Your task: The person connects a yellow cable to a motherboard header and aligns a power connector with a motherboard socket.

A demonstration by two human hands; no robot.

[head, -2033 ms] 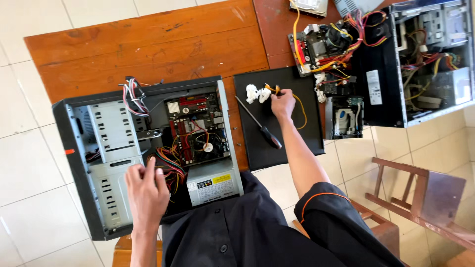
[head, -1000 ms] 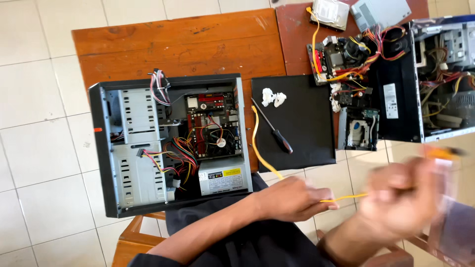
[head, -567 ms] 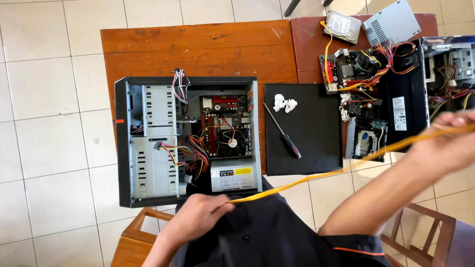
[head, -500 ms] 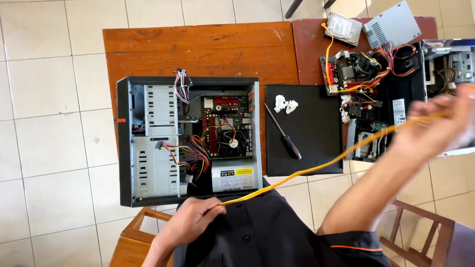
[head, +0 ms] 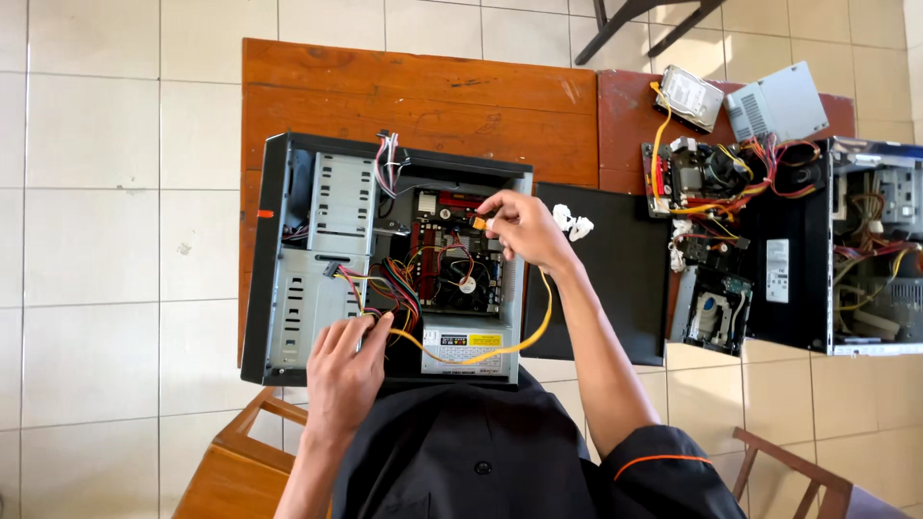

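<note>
yellow cable (head: 519, 338) sags left-right | left hand (head: 344, 370) pinches end | right hand (head: 519, 227) pinches connector

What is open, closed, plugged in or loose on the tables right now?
Near computer case: open, lying flat.
Yellow cable: loose, both ends held.
Right hand: pinching one cable end.
Left hand: gripping the other end.
Side panel: removed, flat.
Second computer: open.
Hard drive: out, cabled.

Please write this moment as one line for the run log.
left hand: pinches lower end of yellow cable | right hand: holds cable's orange connector over motherboard | open computer case on wooden table
</note>
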